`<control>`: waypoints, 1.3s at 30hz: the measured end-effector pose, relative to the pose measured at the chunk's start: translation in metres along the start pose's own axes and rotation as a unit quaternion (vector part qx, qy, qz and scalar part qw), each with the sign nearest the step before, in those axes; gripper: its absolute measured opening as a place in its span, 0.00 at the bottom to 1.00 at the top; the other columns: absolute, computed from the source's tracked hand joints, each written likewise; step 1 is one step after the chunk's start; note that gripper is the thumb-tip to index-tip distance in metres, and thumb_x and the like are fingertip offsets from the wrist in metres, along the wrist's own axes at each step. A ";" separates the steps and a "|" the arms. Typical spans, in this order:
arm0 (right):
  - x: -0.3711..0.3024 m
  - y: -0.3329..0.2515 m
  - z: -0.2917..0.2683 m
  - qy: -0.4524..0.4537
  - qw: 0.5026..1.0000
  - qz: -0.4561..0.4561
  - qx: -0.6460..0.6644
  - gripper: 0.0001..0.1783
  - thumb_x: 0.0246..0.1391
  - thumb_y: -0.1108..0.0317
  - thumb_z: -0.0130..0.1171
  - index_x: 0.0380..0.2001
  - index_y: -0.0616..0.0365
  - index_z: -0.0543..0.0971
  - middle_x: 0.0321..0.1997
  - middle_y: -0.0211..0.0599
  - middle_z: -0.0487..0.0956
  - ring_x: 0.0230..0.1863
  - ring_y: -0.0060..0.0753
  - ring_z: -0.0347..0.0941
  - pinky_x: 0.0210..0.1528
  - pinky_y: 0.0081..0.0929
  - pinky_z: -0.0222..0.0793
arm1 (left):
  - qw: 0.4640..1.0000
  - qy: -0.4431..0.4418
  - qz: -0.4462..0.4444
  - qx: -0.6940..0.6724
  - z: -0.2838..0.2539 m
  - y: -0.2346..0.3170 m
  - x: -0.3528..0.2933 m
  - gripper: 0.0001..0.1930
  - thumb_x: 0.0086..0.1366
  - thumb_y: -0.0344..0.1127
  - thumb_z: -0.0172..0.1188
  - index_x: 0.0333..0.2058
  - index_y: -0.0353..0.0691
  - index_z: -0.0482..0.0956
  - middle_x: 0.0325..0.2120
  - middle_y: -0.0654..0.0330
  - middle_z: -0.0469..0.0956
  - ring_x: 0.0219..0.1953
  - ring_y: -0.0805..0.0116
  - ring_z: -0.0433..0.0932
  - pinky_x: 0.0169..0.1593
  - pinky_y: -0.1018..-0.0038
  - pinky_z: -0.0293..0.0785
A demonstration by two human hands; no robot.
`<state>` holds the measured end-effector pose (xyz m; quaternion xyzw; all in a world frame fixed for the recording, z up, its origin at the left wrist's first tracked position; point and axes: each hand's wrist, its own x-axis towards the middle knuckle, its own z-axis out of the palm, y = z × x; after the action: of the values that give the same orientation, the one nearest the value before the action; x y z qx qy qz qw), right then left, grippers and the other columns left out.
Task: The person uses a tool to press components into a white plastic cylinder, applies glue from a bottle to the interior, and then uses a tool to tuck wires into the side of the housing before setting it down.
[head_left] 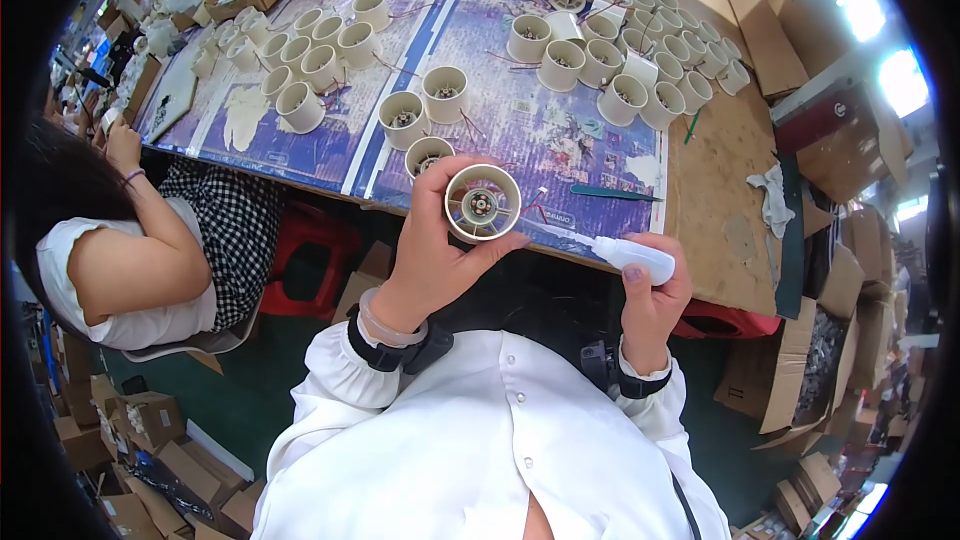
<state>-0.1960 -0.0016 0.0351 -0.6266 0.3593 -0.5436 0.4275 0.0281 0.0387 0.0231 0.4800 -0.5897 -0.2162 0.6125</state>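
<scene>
My left hand (428, 258) is wrapped round a cream plastic cylindrical housing (512, 202), held just above the table's near edge. Its open end faces me, showing spokes and a round hub with a small motor-like part inside; thin red wires trail off to its right. In my right hand (655, 290) is a small white squeeze bottle (640, 258), gripped between fingers and thumb. The bottle's thin nozzle points left toward the housing, apart from it. Right behind my left hand stands another cream housing (430, 152), partly hidden.
Many similar housings (620, 100) with thin wires stand across the table (720, 240), which has a purple printed cover. Green-handled tweezers (612, 192) lie near the front edge. A co-worker (130, 260) sits at the left. Cardboard boxes (800, 360) stand at the right.
</scene>
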 end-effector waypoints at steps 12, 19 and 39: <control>0.005 -0.006 -0.006 -0.029 0.996 -0.024 -0.084 0.20 0.53 0.55 0.64 0.37 0.61 0.76 0.35 0.30 0.76 0.33 0.18 0.69 0.35 0.16 0.64 | 0.999 -0.024 0.034 0.009 -0.005 -0.014 0.001 0.38 0.49 0.35 0.74 0.53 0.39 0.57 0.50 0.53 0.68 0.49 0.67 0.72 0.52 0.72 0.71; 0.009 -0.005 -0.012 -0.045 0.991 -0.064 -0.113 0.20 0.49 0.58 0.69 0.37 0.62 0.76 0.34 0.35 0.78 0.33 0.24 0.73 0.36 0.19 0.68 | 0.999 -0.012 0.035 0.001 -0.006 -0.020 0.003 0.37 0.48 0.34 0.75 0.52 0.39 0.59 0.49 0.53 0.69 0.49 0.63 0.73 0.52 0.71 0.71; 0.010 -0.003 -0.008 -0.067 0.974 -0.140 -0.167 0.25 0.40 0.58 0.74 0.36 0.61 0.75 0.30 0.37 0.77 0.28 0.27 0.71 0.30 0.20 0.65 | 0.999 -0.042 -0.020 0.023 -0.008 -0.026 -0.007 0.38 0.50 0.35 0.74 0.53 0.38 0.56 0.49 0.54 0.69 0.48 0.66 0.73 0.51 0.72 0.71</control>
<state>-0.2021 -0.0103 0.0422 -0.7682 0.3241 -0.4872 0.2598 0.0415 0.0356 -0.0011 0.4961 -0.6097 -0.2352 0.5717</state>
